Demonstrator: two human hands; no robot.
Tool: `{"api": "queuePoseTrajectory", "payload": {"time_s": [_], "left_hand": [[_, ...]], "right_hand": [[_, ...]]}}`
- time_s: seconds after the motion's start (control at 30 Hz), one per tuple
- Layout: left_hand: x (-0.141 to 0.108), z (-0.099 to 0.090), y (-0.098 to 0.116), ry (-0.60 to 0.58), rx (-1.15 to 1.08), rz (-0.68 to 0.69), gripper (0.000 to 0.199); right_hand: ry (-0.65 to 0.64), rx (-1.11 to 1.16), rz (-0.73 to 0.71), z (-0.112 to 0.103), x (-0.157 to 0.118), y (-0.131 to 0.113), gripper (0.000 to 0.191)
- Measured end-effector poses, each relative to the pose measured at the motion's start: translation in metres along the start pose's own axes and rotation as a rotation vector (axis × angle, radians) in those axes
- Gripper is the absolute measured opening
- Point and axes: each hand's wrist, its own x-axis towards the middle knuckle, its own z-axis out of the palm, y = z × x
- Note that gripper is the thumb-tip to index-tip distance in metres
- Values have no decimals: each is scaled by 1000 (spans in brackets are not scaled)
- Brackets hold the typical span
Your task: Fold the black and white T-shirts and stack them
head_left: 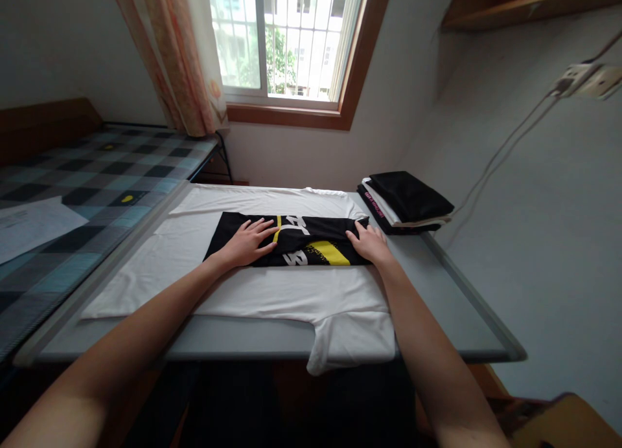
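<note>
A black garment (321,226) with white lettering and a yellow stripe is folded into a long narrow strip. It lies on a white T-shirt (286,292) spread flat across the grey table, one sleeve hanging over the front edge. My left hand (250,241) rests flat on the strip's left part, fingers spread beside a thin yellow line. At the strip's right end, my right hand (369,242) lies on the black cloth with its fingers apart and slightly bent; a small bit of fabric stands up by its fingertips.
A stack of folded clothes (408,199), black and white, sits at the table's back right corner by the wall. To the left is a bed with a checked mattress (121,169) and a paper sheet (39,224). A cable (490,163) hangs from the wall socket (578,79).
</note>
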Motion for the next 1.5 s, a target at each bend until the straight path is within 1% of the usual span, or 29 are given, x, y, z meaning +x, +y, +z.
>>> {"api": "queuePoseTrajectory", "payload": {"time_s": [0.63, 1.5], "left_hand": [[0, 2, -2, 12, -12, 3, 54], [0, 2, -1, -4, 7, 0, 55]], "right_hand": [[-6, -9, -1, 1, 2, 1, 64], [-8, -13, 1, 0, 1, 1, 64]]}}
